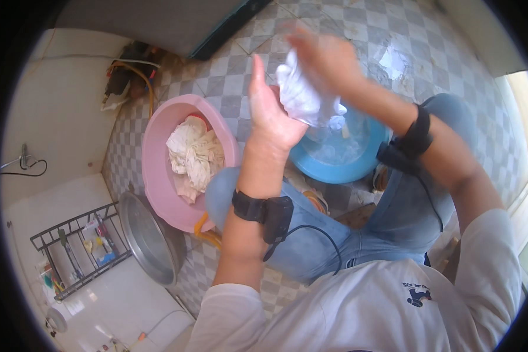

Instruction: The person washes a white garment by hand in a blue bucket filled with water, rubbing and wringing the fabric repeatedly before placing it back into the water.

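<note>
A wet, bunched white cloth (299, 97) is held up over the near side of a round blue basin (317, 170). My left hand (270, 117) holds the cloth from its left side, thumb pointing up, the other fingers mostly hidden behind the fabric. Across the cloth's upper right lies my right hand (328, 61), blurred by motion, so its fingers cannot be made out clearly. Inside the blue basin there is cloudy, sudsy water with some pale cloth near the rim. Each forearm wears a black strap with a small box and a cable.
On the left stands a pink tub (155, 152) with crumpled cream laundry (196, 146) in it. A metal basin (146, 234) leans near a black wall rack (82, 252) holding brushes. Checkered tiles (346, 14) cover the floor, with a wet patch (393, 61) at the far right.
</note>
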The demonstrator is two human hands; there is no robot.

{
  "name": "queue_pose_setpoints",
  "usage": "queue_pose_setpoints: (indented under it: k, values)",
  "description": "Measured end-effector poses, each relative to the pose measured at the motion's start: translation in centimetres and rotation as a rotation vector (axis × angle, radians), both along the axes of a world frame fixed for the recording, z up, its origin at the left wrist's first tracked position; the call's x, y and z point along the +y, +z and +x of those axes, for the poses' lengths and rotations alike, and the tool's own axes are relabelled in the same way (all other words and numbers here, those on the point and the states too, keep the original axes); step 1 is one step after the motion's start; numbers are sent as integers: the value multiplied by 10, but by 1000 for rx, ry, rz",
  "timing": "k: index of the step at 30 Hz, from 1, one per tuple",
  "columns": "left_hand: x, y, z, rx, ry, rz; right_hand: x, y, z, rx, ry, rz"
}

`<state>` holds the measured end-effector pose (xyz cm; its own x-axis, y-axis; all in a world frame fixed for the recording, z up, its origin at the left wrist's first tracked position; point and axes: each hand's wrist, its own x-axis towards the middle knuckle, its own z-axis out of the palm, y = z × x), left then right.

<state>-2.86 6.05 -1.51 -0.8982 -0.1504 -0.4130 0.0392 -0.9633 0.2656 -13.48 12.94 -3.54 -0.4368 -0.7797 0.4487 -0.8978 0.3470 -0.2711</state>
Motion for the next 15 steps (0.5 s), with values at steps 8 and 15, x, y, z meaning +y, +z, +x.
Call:
queue_pose_setpoints:
  k: [8, 15]
  values:
    - [-16, 11, 12, 5, 75, -370, 10, 21, -27, -1326, 371, -450]
    - [-15, 15, 8, 43, 219, -302, 11, -3, -44, -999, 198, -556]
